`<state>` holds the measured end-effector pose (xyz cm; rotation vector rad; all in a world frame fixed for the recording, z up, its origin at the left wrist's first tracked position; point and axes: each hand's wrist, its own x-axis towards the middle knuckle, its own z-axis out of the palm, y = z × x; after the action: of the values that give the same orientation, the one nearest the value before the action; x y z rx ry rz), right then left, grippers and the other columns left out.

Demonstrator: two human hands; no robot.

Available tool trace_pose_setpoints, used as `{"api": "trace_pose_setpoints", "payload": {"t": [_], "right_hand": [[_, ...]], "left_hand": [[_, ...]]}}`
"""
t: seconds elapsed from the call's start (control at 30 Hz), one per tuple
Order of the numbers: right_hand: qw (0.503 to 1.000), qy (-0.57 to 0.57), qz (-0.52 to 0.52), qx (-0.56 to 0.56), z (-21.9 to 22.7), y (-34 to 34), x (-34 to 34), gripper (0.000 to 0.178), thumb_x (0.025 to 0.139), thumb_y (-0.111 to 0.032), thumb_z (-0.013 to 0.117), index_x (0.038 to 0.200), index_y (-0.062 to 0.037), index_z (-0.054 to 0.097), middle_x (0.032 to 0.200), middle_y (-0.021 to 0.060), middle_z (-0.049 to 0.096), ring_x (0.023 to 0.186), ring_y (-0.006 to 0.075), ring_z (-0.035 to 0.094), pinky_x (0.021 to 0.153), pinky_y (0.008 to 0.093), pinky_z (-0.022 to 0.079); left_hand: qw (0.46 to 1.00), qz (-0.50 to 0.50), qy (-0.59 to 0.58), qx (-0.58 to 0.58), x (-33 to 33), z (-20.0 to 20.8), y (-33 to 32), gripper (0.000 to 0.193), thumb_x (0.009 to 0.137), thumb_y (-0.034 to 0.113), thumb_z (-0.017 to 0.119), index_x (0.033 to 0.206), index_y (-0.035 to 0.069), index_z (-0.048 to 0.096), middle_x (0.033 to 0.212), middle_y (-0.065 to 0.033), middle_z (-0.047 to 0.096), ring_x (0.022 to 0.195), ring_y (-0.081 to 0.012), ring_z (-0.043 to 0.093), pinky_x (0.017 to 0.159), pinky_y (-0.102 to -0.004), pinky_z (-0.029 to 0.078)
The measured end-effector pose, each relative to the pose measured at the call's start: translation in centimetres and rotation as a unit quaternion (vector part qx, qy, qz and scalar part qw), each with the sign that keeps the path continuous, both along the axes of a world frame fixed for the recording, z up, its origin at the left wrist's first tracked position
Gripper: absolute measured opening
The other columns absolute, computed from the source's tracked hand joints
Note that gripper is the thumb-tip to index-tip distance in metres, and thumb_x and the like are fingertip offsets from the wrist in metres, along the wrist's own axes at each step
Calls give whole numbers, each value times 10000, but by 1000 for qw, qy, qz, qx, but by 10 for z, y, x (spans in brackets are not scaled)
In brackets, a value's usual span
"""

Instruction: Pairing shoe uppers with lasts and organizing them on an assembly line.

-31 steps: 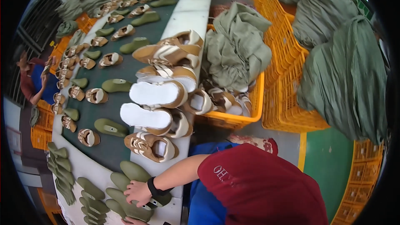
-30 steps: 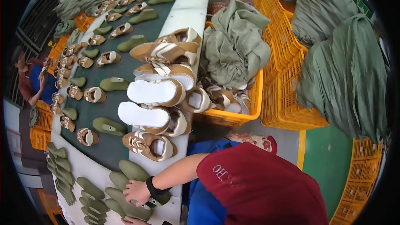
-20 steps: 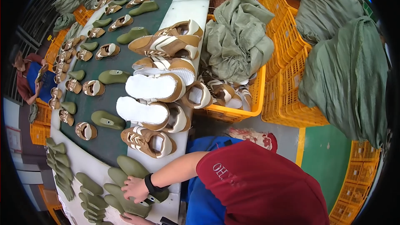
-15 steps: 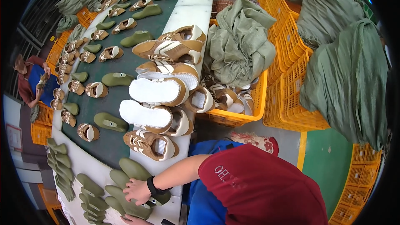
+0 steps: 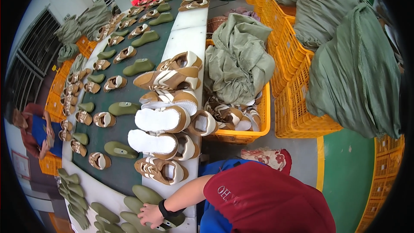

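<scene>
At the lower edge, my right hand (image 5: pixel 151 215), with a black band on its wrist, rests over a group of green shoe lasts. Its fingers are bent down around one green shoe last (image 5: pixel 174 221), and their tips are partly hidden. Another green last (image 5: pixel 146 194) lies just beyond the hand, touching the group. My left hand is out of view. Above my forearm, a brown and white shoe (image 5: pixel 161 170) stands on the white table edge (image 5: pixel 183 39). Beside it, several more shoes are stacked, some turned with a white sole (image 5: pixel 157 120) showing.
A dark green belt (image 5: pixel 125 131) carries rows of shoes and lasts. An orange crate (image 5: pixel 241 136) holds shoes under green cloth (image 5: pixel 239 56). Stacked crates (image 5: pixel 297 108) with green sacks (image 5: pixel 358 69) line the right. Across the belt, a co-worker (image 5: pixel 36 131) holds something small.
The view has shifted, so the table and crates appear lower. My right hand stays on the lasts, its fingers more bent. My left hand, partly visible before, has left the view.
</scene>
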<state>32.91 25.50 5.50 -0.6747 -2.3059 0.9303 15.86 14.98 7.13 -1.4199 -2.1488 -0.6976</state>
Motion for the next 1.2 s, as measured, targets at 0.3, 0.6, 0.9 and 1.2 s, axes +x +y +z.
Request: {"api": "trace_pose_setpoints", "payload": {"t": [0.3, 0.6, 0.9, 1.2], "right_hand": [[1000, -5, 11, 24, 5, 2, 2, 343, 653, -361, 626, 964, -216, 617, 1057, 45, 546, 1004, 263, 498, 834, 409, 365], [999, -31, 5, 36, 18, 8, 18, 326, 768, -352, 603, 1041, -177, 568, 1199, 94, 489, 1113, 301, 463, 897, 442, 362], [998, -58, 28, 25, 27, -3, 11, 344, 781, -355, 592, 1081, -189, 565, 1281, 125, 448, 1176, 293, 414, 980, 444, 296], [997, -59, 24, 31, 26, 4, 13, 337, 787, -351, 591, 1080, -187, 564, 1279, 123, 447, 1170, 296, 417, 980, 440, 301]], "left_hand": [[990, -21, -139, 8, 5, -3, 4, 304, 914, 223, 468, 1010, -41, 583, 902, -224, 613, 776, -343, 571, 723, -371, 468], [900, -32, -431, 64, -13, -26, 18, 460, 916, 203, 465, 1296, -25, 341, 1296, -210, 408, 1194, -284, 391, 1007, -341, 290], [904, 6, -416, 97, -13, -20, -2, 439, 884, 143, 459, 1279, -28, 376, 1285, -222, 430, 1193, -325, 413, 994, -356, 321], [903, -28, -421, 78, -15, -18, 1, 463, 885, 151, 458, 1305, -10, 350, 1288, -221, 425, 1194, -324, 413, 990, -353, 329]]}}
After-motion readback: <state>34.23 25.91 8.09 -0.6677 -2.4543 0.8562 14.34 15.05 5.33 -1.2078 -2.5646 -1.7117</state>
